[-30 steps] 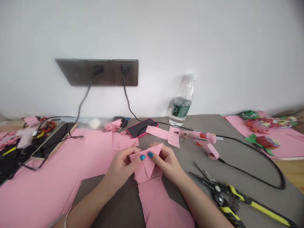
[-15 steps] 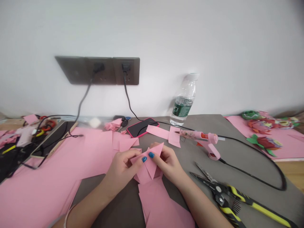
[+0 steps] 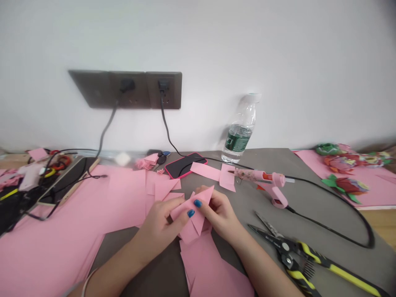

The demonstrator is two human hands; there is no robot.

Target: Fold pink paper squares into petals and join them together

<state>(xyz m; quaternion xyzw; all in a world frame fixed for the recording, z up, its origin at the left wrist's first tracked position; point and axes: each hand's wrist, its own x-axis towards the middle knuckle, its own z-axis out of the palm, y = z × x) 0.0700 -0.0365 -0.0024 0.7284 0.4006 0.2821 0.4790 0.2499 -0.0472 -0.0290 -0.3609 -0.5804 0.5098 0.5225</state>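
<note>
Your left hand (image 3: 157, 231) and right hand (image 3: 219, 216) come together, pinching the folded pink paper (image 3: 198, 220) between them.

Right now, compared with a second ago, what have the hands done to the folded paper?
The left hand has slid its thumb down and rightward along the folded pink paper, whose left corner has swung lower. The right hand barely moved; both still hold the paper. The hot glue gun and yellow-handled pliers stayed put.

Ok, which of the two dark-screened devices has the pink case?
The phone in the middle, near the water bottle; the device on the left has a tan edge instead.
</note>
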